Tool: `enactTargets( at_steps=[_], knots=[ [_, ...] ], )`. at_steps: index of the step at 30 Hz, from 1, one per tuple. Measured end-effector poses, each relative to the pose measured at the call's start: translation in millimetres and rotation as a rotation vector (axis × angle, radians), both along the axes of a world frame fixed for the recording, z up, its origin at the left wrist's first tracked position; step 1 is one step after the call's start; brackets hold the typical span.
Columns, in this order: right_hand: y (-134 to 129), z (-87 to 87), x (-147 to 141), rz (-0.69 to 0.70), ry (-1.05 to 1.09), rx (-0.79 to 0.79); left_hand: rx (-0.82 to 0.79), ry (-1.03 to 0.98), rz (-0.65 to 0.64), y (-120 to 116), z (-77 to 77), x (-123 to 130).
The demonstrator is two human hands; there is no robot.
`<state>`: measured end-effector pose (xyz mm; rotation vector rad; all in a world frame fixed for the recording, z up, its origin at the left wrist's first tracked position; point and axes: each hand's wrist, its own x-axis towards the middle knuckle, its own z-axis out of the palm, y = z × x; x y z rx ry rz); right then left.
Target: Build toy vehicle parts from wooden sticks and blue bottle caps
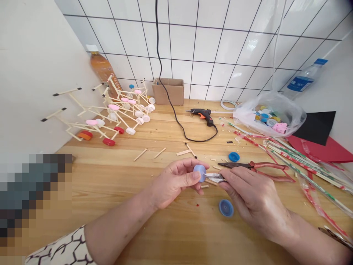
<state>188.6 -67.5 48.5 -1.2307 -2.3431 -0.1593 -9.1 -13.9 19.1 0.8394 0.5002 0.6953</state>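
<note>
My left hand [176, 182] pinches a light blue bottle cap [199, 172] between thumb and fingers above the table. Wrapped round a pair of scissors [216, 178], my right hand [250, 195] points the metal blades left, with the tip at the cap's face. The scissors' handles are hidden inside the hand. Below the blades lies another blue bottle cap [226, 208], open side up. A darker blue cap [234, 156] rests behind my right hand, beside long-nose pliers [264, 167] with red handles. Short wooden sticks [211, 182] lie partly hidden under the scissors.
A black glue gun [202, 114] with its cord lies behind my hands. Stick-built cars [118, 110] with cap wheels crowd the back left, near a tea bottle [103, 68]. At right are a bag of caps [275, 114], wrapped chopsticks [306, 165] and a water bottle [305, 81].
</note>
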Motion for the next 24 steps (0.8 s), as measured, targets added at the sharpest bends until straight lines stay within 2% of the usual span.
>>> enactTargets(
  at_steps=[6,15,24],
  knots=[
    [-1.3,0.4,-1.6,-0.014,-0.063,0.03,0.09,0.056,0.035,0.6,-0.5,0.4],
    [0.4,-2.1,-1.9,-0.003,0.053,-0.108,0.157,0.122,0.08,-1.4,3.2,0.5],
    [-2.1,-0.2,-2.8,-0.034,-0.065,0.021,0.167,0.139,0.087,-2.2,0.6,0.9]
  ],
)
